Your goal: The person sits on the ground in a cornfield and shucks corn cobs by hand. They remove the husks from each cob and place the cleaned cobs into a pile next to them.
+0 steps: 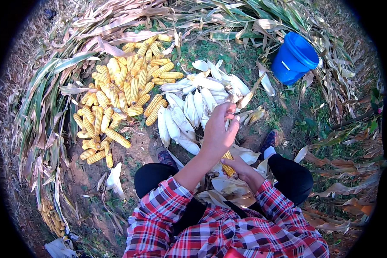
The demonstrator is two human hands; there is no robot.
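Note:
My left hand (220, 130) is raised over the front of a pile of ears in pale husks (196, 103), its fingers curled but apart, with nothing seen between them. Lower down, close to my lap, my right hand (242, 168) grips a bare yellow ear of corn (227, 163), whose upper end is partly behind my left wrist. Loose dry husks (233, 187) lie between my legs, beneath the held ear. Beyond my left knee spreads a large heap of husked yellow ears (125, 85), touching the husk-covered pile at its right side.
A blue plastic bucket (285, 61) leans at the upper right. Cut corn stalks and leaves (48, 116) curve around the far and left sides. Another small group of yellow ears (51, 219) lies at the lower left. Dry leaves (338, 190) cover the ground at right.

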